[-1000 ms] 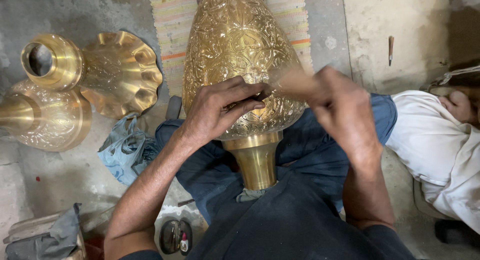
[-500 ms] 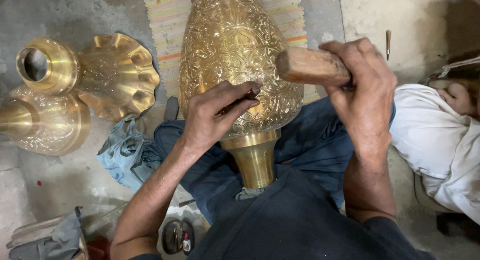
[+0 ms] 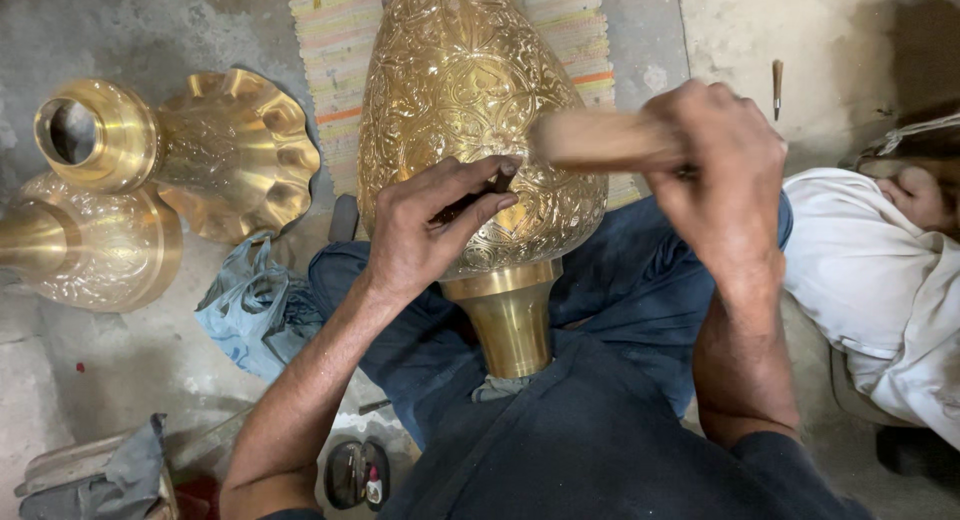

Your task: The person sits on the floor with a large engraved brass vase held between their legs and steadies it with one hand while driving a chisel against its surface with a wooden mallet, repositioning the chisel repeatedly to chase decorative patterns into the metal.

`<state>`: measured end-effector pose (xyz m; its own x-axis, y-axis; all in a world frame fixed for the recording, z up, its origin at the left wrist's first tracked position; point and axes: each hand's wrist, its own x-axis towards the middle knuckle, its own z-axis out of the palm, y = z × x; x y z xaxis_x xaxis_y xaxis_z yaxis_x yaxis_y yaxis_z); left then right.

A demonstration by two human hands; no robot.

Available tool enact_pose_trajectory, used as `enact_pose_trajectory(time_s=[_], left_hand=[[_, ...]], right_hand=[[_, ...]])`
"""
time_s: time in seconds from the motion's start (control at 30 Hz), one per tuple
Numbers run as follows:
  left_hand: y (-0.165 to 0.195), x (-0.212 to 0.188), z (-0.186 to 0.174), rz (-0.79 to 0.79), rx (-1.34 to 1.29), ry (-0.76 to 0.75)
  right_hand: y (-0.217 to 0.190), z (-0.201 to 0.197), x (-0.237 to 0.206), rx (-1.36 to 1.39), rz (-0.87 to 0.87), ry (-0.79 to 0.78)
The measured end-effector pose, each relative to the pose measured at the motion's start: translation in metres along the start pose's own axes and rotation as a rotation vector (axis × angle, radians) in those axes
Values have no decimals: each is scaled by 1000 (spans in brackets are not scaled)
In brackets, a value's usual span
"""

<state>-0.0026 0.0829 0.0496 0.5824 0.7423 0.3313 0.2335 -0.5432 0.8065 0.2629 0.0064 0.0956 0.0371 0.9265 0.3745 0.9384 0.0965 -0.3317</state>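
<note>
Brass vase (image 3: pixel 470 100) across lap; left hand (image 3: pixel 425 235) pinching punch (image 3: pixel 470 198) against it, right hand (image 3: pixel 720 175) clenching wooden mallet (image 3: pixel 590 140). Better kept steady, struck squarely, lightly, fingers clear.

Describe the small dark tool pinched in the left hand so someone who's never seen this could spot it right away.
Start at the big embossed brass vase lying across the seated person's lap. On its lower belly rests the left hand, fingers pinching a short dark punch against the patterned metal. Unlike the pale wooden mallet gripped in the right hand beside it, the punch is thin, nearly black and mostly hidden by the fingers.
</note>
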Motion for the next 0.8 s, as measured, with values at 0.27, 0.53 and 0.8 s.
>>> enact_pose_trajectory(time_s=[0.27,0.53,0.8], left_hand=[[-1,1,0,6,1,-14],[1,1,-2,7,-56,-36],[4,4,-3,-24,-27,-42]], right_hand=[[-2,0,-4,67,-18,-52],[-4,5,-6,187,122,-166],[-6,3,-14,380,224,-85]])
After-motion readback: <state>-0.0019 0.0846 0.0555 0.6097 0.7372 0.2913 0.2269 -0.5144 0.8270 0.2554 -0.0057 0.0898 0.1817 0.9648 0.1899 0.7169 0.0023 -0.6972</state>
